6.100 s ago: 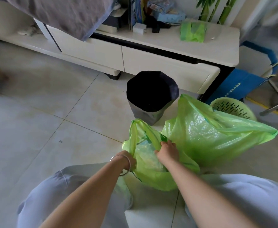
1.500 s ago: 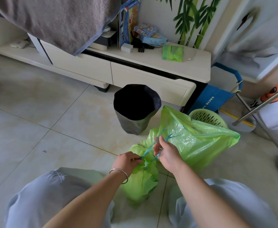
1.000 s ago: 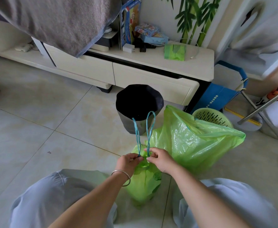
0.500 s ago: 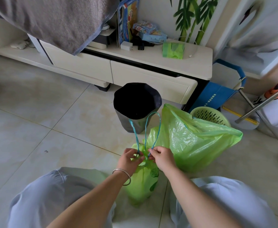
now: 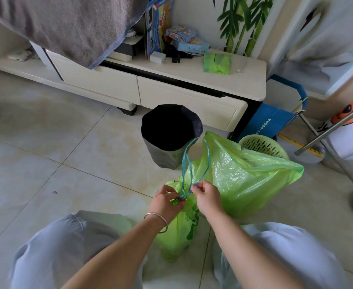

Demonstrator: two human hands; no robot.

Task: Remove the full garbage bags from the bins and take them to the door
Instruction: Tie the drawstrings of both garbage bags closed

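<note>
A small green garbage bag (image 5: 178, 232) stands on the floor between my knees, its neck gathered. My left hand (image 5: 165, 202) pinches that neck at the knot. My right hand (image 5: 206, 197) pinches the blue drawstring (image 5: 194, 163), whose two loops rise up in front of the bins. A larger green garbage bag (image 5: 246, 176) sits just right of my hands, its mouth loose and open. Behind them stands a dark round bin (image 5: 170, 134) lined in black. A light green slotted bin (image 5: 264, 146) shows behind the large bag.
A low white TV cabinet (image 5: 192, 94) runs along the back, with a roll of green bags (image 5: 216, 63) on top and a grey towel (image 5: 71, 24) hanging over it. A blue bag (image 5: 269, 122) and a metal pole (image 5: 330, 128) crowd the right side. Tiled floor (image 5: 46, 153) stretches left.
Since six seconds ago the small bag's mouth has been gathered shut and its blue drawstring pulled out. In the last second the loops have stretched a little higher while both hands stay at the neck.
</note>
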